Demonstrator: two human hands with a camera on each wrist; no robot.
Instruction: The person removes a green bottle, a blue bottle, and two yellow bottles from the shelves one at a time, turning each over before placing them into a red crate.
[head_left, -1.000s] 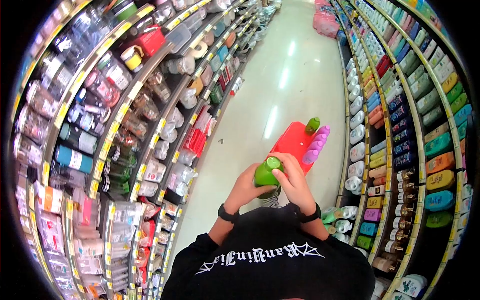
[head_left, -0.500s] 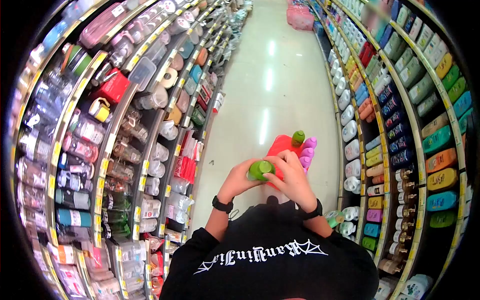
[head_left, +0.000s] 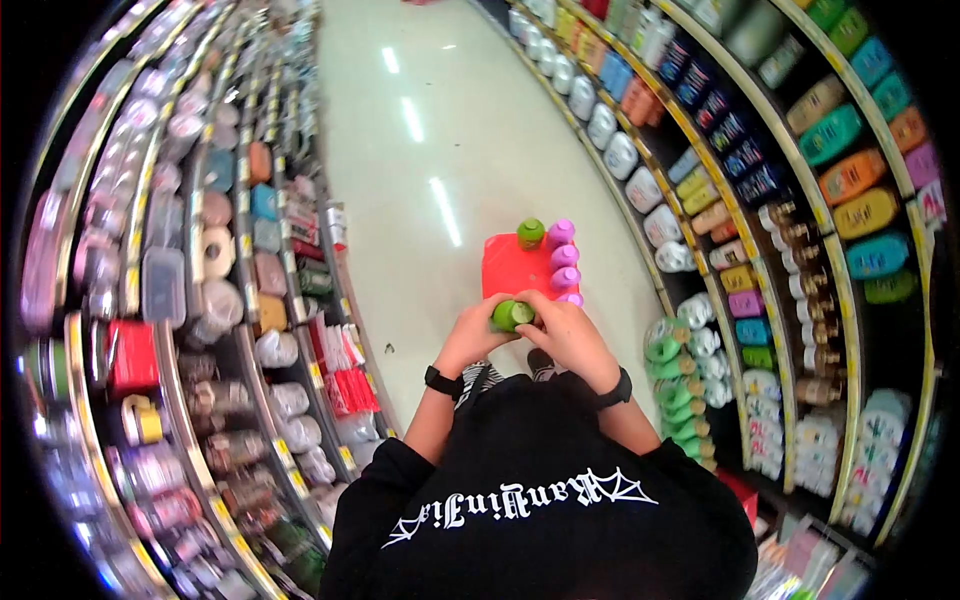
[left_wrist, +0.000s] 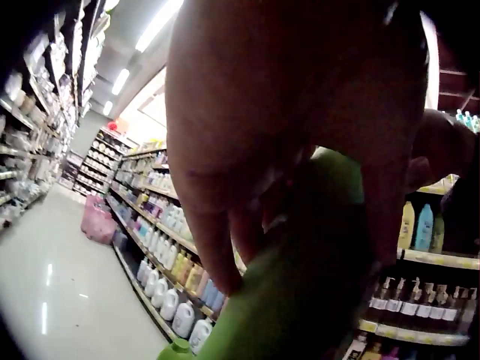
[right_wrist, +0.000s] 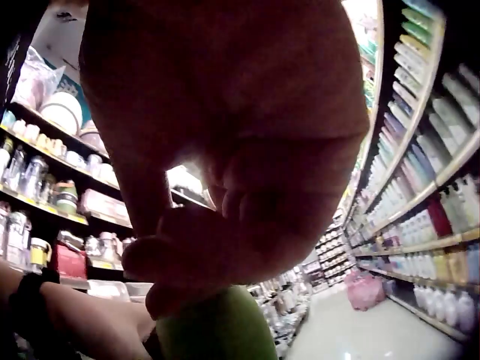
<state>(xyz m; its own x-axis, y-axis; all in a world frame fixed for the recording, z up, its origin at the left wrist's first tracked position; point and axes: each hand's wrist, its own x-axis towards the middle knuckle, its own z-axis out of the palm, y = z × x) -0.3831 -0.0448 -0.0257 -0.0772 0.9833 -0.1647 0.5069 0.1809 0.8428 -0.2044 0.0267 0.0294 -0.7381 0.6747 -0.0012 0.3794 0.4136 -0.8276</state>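
Ceiling lights point(left_wrist: 159, 25) streak glare across the floor point(head_left: 395, 250), while dim wrist views bend at edges.

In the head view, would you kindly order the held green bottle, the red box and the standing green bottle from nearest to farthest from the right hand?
From the right hand:
1. Held green bottle: just left, touching it.
2. Standing green bottle: ahead, beside the purple bottles.
3. Red box: far left, on the shelf.

Black top point(head_left: 560, 550) with white gothic-style lettering point(head_left: 530, 507) and web-like motifs point(head_left: 622, 486), dark band point(head_left: 443, 381) on each wrist
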